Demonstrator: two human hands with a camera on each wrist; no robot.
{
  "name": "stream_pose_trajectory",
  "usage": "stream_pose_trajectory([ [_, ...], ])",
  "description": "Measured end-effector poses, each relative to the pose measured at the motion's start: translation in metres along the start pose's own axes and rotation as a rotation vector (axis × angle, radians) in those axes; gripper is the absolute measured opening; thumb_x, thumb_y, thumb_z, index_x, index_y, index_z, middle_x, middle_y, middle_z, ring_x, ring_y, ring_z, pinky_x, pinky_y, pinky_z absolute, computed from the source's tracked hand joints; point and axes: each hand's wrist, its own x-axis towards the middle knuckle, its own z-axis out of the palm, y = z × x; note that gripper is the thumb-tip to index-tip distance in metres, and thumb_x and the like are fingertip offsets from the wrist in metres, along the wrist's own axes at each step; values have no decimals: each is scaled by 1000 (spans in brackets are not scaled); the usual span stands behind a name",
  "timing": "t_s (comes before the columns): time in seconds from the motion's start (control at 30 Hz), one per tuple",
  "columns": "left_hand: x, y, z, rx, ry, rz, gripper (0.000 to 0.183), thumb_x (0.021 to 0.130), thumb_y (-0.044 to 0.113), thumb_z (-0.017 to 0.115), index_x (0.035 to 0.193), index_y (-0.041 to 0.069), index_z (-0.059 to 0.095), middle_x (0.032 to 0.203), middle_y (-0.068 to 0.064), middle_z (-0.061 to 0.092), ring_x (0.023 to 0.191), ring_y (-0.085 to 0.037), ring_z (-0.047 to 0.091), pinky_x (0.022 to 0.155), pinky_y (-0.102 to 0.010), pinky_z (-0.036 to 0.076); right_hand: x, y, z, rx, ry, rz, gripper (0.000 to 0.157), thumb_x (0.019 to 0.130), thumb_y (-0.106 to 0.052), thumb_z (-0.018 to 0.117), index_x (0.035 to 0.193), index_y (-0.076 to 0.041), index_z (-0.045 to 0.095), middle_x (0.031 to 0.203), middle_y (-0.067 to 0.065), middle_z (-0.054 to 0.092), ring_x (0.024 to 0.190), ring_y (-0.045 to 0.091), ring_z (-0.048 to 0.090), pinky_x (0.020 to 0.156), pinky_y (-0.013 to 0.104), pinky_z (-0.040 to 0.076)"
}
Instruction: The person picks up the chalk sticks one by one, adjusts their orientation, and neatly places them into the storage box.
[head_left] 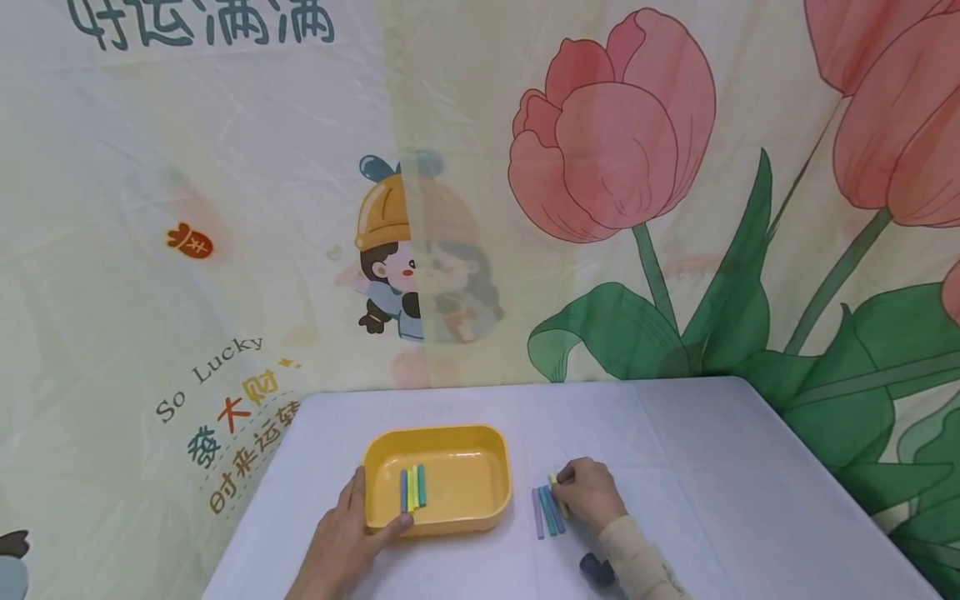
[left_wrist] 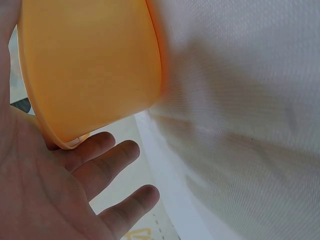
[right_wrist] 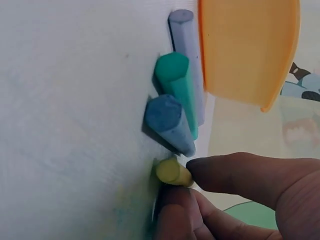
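Note:
A yellow tray point(head_left: 468, 487) stands on the table, with several chalk sticks point(head_left: 422, 485) in blue, yellow and green side by side in its left part. My left hand point(head_left: 348, 525) rests against the tray's near-left corner, thumb along the near side and fingers fairly straight by the left wall. Right of the tray, my right hand point(head_left: 588, 493) pinches a yellow chalk stick point(right_wrist: 169, 171) between thumb and fingertips. Beside that stick lie a blue chalk point(right_wrist: 165, 114), a green chalk point(right_wrist: 173, 67) and a pale purple chalk point(right_wrist: 182, 25) in a row.
A small dark object point(head_left: 597, 571) lies near the right forearm, partly hidden by the sleeve. White cloth covers the table point(head_left: 675, 450). Behind its far edge hangs a printed curtain point(head_left: 457, 125) with tulips and lettering.

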Motion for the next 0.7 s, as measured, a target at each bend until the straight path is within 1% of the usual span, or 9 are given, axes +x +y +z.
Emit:
stream_pose_trajectory([
  [0.17,0,0,0,4,-1,-5,127,65,87,43,149,0,2,149,-26,17,122,-50,38,102,-60,32,3,7,-2,39,-4,-30,18,74,-20,75,86,-7,70,73,0,62,63,12,57,57,28,54],
  [0.4,-1,1,0,12,5,5,128,65,88,43,148,-1,1,149,-27,19,121,-51,38,101,-60,33,5,10,-6,82,-12,-14,23,75,-24,73,89,-7,70,74,0,62,64,13,56,57,28,51],
  [0.47,-2,2,0,11,7,7,128,65,87,43,148,-1,2,149,-27,19,121,-51,38,101,-60,33,5,9,-7,107,-19,-6,23,74,-25,73,89,-8,70,74,0,62,64,13,55,55,27,50],
  [0.7,-2,1,-1,10,7,12,128,66,87,43,148,-2,2,148,-27,19,121,-51,39,100,-60,34,5,-3,-8,246,-67,42,27,75,-27,73,95,-9,70,78,2,63,66,14,57,56,26,51],
])
